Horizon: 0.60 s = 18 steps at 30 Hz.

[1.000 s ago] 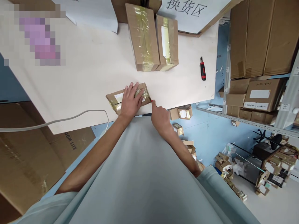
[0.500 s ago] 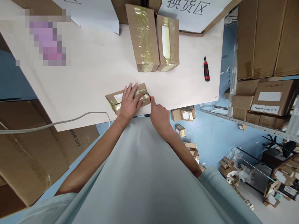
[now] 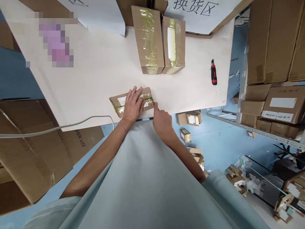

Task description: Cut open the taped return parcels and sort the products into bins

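A small flat cardboard box [image 3: 113,101] with shiny tape and a white label lies near the table's front edge. My left hand [image 3: 132,106] rests flat on top of it, fingers stretched out and holding nothing. At the box's right end is my right hand [image 3: 163,122], closed, with the index finger extended along a box cutter [image 3: 154,103]. Only a bit of red shows of that cutter; the fist hides the rest. A dark slit runs along the tape toward that end. Another red and black box cutter [image 3: 213,73] lies farther right on the table.
Two taped cardboard boxes [image 3: 149,41] [image 3: 177,44] stand at the back of the white table [image 3: 100,70]. A grey cable [image 3: 78,121] crosses the front left edge. Large cartons [image 3: 28,152] flank the left; shelves with boxes [image 3: 281,101] line the right. Small boxes lie on the blue floor.
My right hand has shifted slightly toward me at the box's right end. My left hand stays flat on the box. The whole view has drifted a little.
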### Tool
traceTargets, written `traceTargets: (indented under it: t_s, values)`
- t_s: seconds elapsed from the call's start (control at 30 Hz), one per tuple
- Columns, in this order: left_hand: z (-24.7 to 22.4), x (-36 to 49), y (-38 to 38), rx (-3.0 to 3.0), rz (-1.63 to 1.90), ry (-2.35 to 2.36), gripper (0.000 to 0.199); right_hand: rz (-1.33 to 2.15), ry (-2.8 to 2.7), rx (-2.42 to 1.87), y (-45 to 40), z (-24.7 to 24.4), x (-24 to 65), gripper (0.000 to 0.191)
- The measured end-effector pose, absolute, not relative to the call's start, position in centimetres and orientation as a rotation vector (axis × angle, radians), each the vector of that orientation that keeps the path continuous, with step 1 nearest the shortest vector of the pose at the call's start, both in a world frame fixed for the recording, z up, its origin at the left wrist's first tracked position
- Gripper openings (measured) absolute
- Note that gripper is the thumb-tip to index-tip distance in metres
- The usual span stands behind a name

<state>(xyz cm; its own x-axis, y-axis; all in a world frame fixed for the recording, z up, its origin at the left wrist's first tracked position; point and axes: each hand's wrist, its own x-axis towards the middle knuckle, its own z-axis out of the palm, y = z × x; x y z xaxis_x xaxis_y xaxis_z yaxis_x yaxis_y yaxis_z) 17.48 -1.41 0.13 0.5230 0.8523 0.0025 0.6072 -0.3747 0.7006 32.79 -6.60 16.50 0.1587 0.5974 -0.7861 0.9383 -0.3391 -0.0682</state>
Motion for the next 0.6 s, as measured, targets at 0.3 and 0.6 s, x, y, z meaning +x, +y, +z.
traceTargets:
  t_s: [0.3,0.6]
  values:
    - [0.7,17.5,-1.6,2.133,0.454,1.146,0.058,-0.991,1.446,2.037,-8.8,18.2,34.3,0.064]
    - [2.6,8.1,1.4,1.999,0.431,1.412,0.064,-1.061,1.568,2.002,-7.9,18.6,32.0,0.061]
